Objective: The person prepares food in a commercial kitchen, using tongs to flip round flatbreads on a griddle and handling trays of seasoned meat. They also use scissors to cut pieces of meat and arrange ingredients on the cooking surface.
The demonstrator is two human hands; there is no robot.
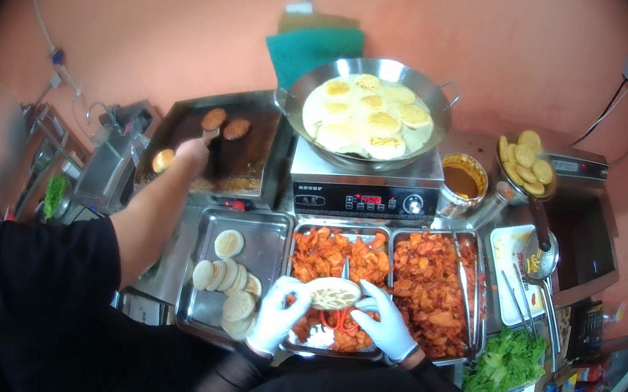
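A browned round flatbread [332,293] is held level between my two white-gloved hands. My left hand [279,313] grips its left edge, while the fingers of my right hand [386,324] are at its right edge. Directly below is a steel tray of reddish sauced meat pieces [315,253]. Red-handled scissors [340,318] lie in that tray, partly hidden by the bread. To my left, a steel tray [207,235] holds several pale round flatbreads [239,305]. A second tray of red meat pieces [427,288] is on my right, with metal tongs [464,296] in it.
Another person's forearm [150,222] reaches over the griddle [235,162], a spatula at a brown patty [214,119]. A wok [293,83] of frying breads sits on an induction cooker [365,194]. Rightward are a sauce container [463,183], fried breads [527,161] and lettuce [506,364].
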